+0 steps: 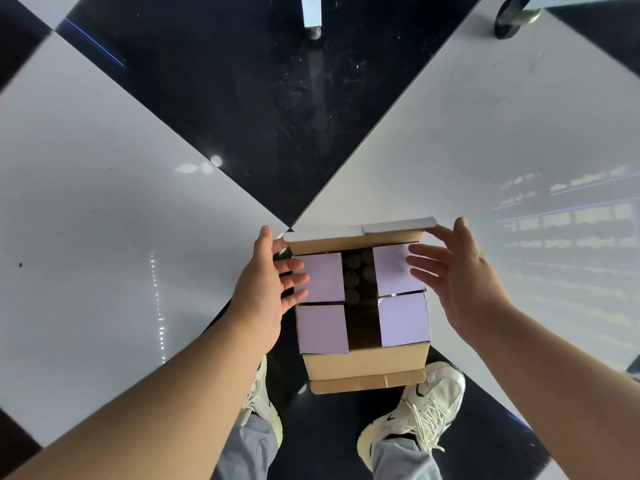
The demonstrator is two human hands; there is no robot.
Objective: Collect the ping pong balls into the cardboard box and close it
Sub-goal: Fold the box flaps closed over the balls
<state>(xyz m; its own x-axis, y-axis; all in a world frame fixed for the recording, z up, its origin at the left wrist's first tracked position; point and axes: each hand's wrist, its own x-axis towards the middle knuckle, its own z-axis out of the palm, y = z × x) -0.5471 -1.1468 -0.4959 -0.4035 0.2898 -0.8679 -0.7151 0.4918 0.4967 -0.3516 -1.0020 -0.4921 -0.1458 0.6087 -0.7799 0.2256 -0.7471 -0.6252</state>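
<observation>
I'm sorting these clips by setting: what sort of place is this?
Probably an indoor hall or showroom floor, not a home. Glossy large black-and-white floor tiles mirror windows; a caster wheel and a furniture leg stand beyond the cardboard box.

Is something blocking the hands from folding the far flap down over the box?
Nothing visible does. The far flap stands free above the cardboard box; left hand and right hand flank it.

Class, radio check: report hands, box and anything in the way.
Left hand and right hand open, fingers on the side flaps. Box half shut, balls visible through centre gap. Nothing blocking.
</observation>
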